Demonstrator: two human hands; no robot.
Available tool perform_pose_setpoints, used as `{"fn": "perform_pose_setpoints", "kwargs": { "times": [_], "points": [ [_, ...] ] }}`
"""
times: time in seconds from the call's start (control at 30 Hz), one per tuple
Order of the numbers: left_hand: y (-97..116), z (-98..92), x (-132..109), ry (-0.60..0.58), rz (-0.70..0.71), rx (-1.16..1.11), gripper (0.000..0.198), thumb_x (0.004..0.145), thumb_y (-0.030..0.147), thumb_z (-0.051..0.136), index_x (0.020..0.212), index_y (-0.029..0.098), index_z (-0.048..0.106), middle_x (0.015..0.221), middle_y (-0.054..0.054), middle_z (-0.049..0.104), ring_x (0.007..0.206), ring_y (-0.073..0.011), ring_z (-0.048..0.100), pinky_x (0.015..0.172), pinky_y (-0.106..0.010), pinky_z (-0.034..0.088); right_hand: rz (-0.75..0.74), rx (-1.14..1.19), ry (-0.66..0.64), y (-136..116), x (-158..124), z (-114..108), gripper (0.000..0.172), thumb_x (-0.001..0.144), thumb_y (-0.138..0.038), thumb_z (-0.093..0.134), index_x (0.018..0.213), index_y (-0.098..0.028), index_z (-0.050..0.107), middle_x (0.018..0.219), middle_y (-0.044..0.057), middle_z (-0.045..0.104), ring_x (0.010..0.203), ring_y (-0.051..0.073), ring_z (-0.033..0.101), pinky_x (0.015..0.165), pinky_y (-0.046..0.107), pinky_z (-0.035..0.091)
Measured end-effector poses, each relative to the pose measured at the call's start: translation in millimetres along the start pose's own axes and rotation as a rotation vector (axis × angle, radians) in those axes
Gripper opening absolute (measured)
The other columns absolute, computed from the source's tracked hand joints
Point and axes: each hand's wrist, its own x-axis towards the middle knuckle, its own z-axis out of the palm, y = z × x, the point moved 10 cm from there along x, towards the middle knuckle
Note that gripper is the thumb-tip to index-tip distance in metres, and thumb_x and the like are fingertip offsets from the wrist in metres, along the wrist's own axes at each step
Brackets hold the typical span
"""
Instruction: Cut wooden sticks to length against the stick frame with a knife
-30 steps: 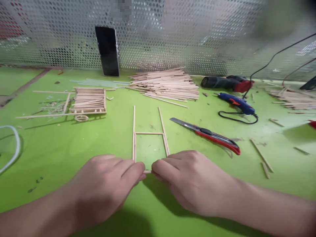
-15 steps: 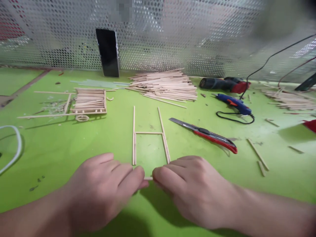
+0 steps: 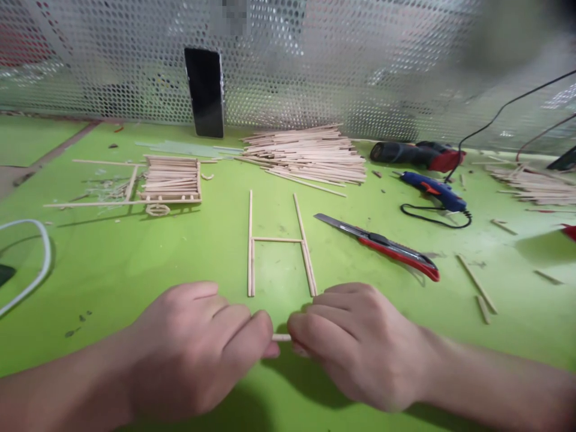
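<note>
Between my two fists a short length of a thin wooden stick (image 3: 282, 338) shows. My left hand (image 3: 202, 348) is closed round one end, and my right hand (image 3: 360, 348) grips the other. The stick's ends are hidden inside the fingers. Just beyond my hands an H-shaped frame of wooden sticks (image 3: 276, 240) lies flat, its near legs doubled and one crosspiece joining them. To its right rests a utility knife (image 3: 382, 246) with a red and black handle, blade out and pointing left.
A small stick-built cart (image 3: 171, 180) stands at the left. Behind lie a big pile of sticks (image 3: 310, 156), a phone (image 3: 204, 93) leaning on perforated metal, and a dark power tool (image 3: 409, 155). A blue glue gun (image 3: 434, 189) with its cord lies right; a white cable (image 3: 45, 252) curves at left.
The view has shifted slightly, so things on the table sit a bit further right. Both hands still hold the stick, now slightly lower in view, with a little more of it showing between them.
</note>
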Motion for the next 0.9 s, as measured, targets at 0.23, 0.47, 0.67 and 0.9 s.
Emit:
{"fn": "perform_pose_setpoints", "kwargs": {
  "times": [0.23, 0.47, 0.67, 0.9],
  "points": [
    [1.8, 0.6, -1.7, 0.001, 0.026, 0.048, 0.022, 0.116, 0.022, 0.04, 0.107, 0.016, 0.059, 0.064, 0.007, 0.057, 0.052, -0.015, 0.043, 0.057, -0.038, 0.03, -0.032, 0.013, 0.013, -1.6, -1.9, 0.1, 0.044, 0.114, -0.013, 0.034, 0.082, -0.015, 0.064, 0.062, -0.004, 0.052, 0.053, 0.013, 0.04, 0.051, 0.033, 0.031],
    [7.0, -3.1, 3.1, 0.005, 0.053, -0.023, 0.025, 0.116, 0.023, 0.038, 0.099, 0.018, 0.056, 0.06, 0.008, 0.05, 0.05, -0.0141, 0.034, 0.054, -0.037, 0.024, -0.115, 0.085, 0.051, -8.4, -0.8, -5.2, 0.041, 0.114, -0.014, 0.038, 0.08, -0.016, 0.062, 0.061, -0.005, 0.051, 0.053, 0.012, 0.04, 0.049, 0.033, 0.027],
    [5.6, -6.4, 5.9, -0.002, 0.067, -0.006, 0.021, 0.115, 0.023, 0.043, 0.103, 0.017, 0.058, 0.062, 0.008, 0.053, 0.053, -0.014, 0.038, 0.055, -0.036, 0.025, -0.094, 0.06, 0.108, -7.6, 0.5, -9.9, 0.038, 0.113, -0.014, 0.039, 0.081, -0.017, 0.06, 0.061, -0.005, 0.049, 0.052, 0.012, 0.039, 0.05, 0.033, 0.027],
    [-4.2, -3.7, 7.8, -0.021, 0.022, 0.14, 0.022, 0.116, 0.023, 0.043, 0.107, 0.016, 0.062, 0.064, 0.007, 0.06, 0.053, -0.0145, 0.048, 0.055, -0.035, 0.03, 0.044, -0.039, 0.03, 5.9, 1.3, -3.0, 0.033, 0.108, -0.009, 0.04, 0.082, -0.018, 0.058, 0.062, -0.005, 0.052, 0.053, 0.012, 0.04, 0.053, 0.028, 0.033]
  ]
}}
